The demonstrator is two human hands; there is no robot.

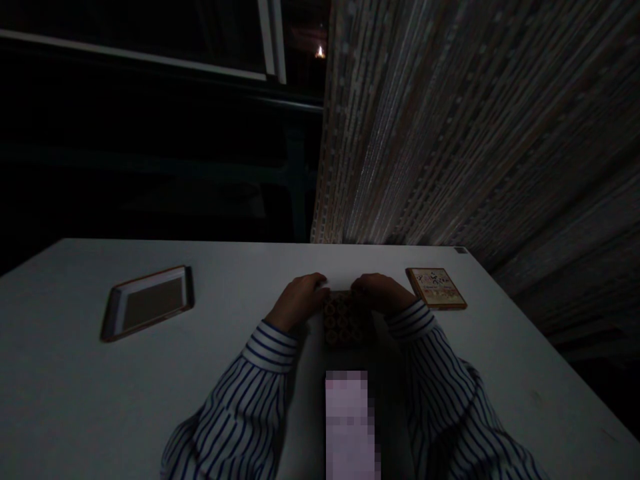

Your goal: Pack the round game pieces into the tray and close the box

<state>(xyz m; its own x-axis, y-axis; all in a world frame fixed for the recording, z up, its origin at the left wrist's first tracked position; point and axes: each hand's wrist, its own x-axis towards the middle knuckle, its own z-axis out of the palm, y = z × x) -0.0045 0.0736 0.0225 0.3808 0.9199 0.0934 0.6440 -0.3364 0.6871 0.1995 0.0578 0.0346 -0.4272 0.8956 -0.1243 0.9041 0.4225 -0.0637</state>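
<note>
A dark tray of round game pieces (343, 327) lies on the white table in front of me, its discs set in rows with pale rings on top. My left hand (299, 300) is at the tray's far left corner, fingers curled and thumb touching the edge. At the far right corner is my right hand (381, 292), its fingers bent down over the edge. Dim light hides the fingertips and any small piece between them. Nearer to me, between my forearms, a lit phone (350, 427) lies with its screen blurred.
An open shallow box (155, 303) with a pale inside rests at the left of the white table (240, 267). To the right lies a flat printed box or lid (437, 288). A string curtain (400, 133) hangs behind the table's far edge, beside a dark window (150, 40).
</note>
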